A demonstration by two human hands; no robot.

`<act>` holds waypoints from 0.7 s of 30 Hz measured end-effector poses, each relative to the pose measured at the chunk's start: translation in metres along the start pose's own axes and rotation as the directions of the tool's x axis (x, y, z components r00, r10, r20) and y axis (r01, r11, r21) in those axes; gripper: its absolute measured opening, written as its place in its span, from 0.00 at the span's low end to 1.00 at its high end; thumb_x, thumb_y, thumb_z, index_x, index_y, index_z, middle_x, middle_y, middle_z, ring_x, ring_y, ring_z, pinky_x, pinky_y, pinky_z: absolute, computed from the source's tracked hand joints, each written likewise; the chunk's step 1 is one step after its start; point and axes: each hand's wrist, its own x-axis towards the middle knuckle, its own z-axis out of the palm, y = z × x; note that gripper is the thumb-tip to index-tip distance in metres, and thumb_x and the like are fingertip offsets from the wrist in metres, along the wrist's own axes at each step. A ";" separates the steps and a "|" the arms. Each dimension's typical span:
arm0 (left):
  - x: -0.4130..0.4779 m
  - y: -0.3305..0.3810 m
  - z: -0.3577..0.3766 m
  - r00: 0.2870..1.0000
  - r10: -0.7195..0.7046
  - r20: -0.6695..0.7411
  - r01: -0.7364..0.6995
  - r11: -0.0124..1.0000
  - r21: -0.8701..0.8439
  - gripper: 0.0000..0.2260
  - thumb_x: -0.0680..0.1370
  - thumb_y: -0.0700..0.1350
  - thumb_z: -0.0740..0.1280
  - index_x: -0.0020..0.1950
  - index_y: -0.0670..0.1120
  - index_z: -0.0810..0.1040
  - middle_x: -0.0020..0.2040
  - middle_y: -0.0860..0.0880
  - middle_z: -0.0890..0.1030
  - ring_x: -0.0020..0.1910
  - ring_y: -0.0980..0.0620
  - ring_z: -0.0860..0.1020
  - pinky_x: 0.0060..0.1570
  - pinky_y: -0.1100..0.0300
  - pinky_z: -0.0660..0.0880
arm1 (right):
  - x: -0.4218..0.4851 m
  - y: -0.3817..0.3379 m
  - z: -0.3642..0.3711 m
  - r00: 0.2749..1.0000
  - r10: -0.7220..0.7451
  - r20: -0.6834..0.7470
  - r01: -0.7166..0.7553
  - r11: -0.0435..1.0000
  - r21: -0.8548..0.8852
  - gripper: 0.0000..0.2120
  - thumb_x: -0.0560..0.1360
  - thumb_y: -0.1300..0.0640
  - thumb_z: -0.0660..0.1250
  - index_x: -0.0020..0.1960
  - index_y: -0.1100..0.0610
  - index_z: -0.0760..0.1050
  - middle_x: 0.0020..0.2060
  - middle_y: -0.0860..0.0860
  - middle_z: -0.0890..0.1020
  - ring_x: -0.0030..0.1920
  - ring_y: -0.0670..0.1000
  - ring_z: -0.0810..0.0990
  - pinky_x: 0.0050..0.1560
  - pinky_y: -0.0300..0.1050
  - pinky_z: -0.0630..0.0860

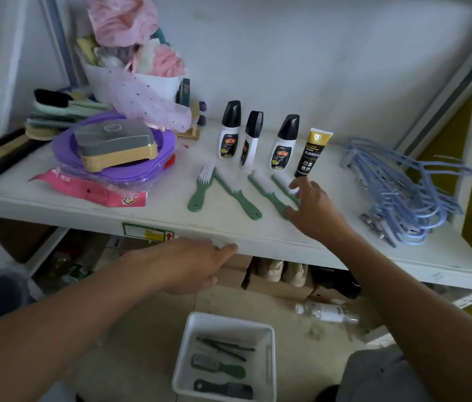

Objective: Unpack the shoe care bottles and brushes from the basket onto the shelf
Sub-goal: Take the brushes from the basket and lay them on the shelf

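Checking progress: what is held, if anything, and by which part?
Nothing is held. The right hand lies open over the rightmost green plastic brush; the left hand is empty.

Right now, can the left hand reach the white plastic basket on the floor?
Probably yes. The left hand is by the white metal shelf's front edge, the white plastic basket lies open-topped just below it, and nothing shows between them.

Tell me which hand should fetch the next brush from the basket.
Left. The left hand is free at the shelf edge above the basket; the right hand reaches over a green brush.
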 end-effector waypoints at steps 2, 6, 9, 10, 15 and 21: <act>-0.002 0.001 0.002 0.999 0.005 -0.037 -0.005 1.000 -0.009 0.30 0.83 0.53 0.60 0.81 0.53 0.50 0.62 0.48 0.78 0.45 0.52 0.73 0.44 0.55 0.72 | -0.021 -0.005 -0.002 1.000 -0.022 -0.019 0.022 1.000 0.003 0.18 0.75 0.53 0.67 0.62 0.52 0.67 0.52 0.53 0.79 0.45 0.54 0.79 0.42 0.49 0.77; -0.011 0.006 0.004 0.999 0.042 0.005 -0.042 0.999 -0.030 0.27 0.82 0.52 0.62 0.80 0.53 0.58 0.66 0.50 0.77 0.54 0.52 0.76 0.50 0.57 0.74 | -0.064 -0.020 0.006 0.995 -0.091 -0.045 0.089 0.995 -0.055 0.12 0.76 0.52 0.63 0.59 0.49 0.67 0.42 0.49 0.79 0.38 0.52 0.79 0.37 0.49 0.79; -0.015 0.010 0.008 0.995 0.019 0.102 -0.021 1.000 0.015 0.28 0.82 0.50 0.62 0.81 0.54 0.57 0.67 0.48 0.76 0.60 0.48 0.78 0.56 0.53 0.76 | -0.092 -0.031 0.021 0.981 -0.193 -0.022 0.190 0.978 -0.087 0.11 0.76 0.52 0.61 0.58 0.50 0.68 0.42 0.47 0.80 0.38 0.52 0.78 0.36 0.47 0.77; -0.017 0.011 0.009 0.990 0.005 0.140 -0.008 1.000 0.023 0.28 0.82 0.50 0.62 0.81 0.54 0.56 0.67 0.47 0.77 0.61 0.47 0.78 0.55 0.54 0.76 | -0.100 -0.033 0.028 0.973 -0.229 0.001 0.228 0.969 -0.090 0.11 0.76 0.52 0.61 0.58 0.50 0.68 0.44 0.48 0.80 0.38 0.52 0.78 0.35 0.46 0.75; -0.021 0.003 0.016 0.976 -0.042 0.212 0.036 0.999 0.035 0.15 0.82 0.50 0.61 0.68 0.50 0.67 0.58 0.47 0.77 0.51 0.48 0.78 0.51 0.49 0.78 | -0.133 -0.034 0.079 0.948 -0.260 0.185 0.288 0.946 -0.147 0.12 0.76 0.53 0.60 0.60 0.51 0.70 0.48 0.49 0.81 0.43 0.54 0.80 0.36 0.44 0.69; -0.018 -0.005 0.015 0.984 -0.001 0.177 -0.004 1.000 0.028 0.21 0.83 0.51 0.60 0.76 0.53 0.63 0.65 0.48 0.75 0.57 0.48 0.77 0.54 0.51 0.76 | -0.154 -0.005 0.163 0.875 -0.010 0.484 0.101 0.982 -0.162 0.16 0.75 0.53 0.61 0.63 0.52 0.69 0.53 0.52 0.81 0.49 0.56 0.81 0.48 0.50 0.79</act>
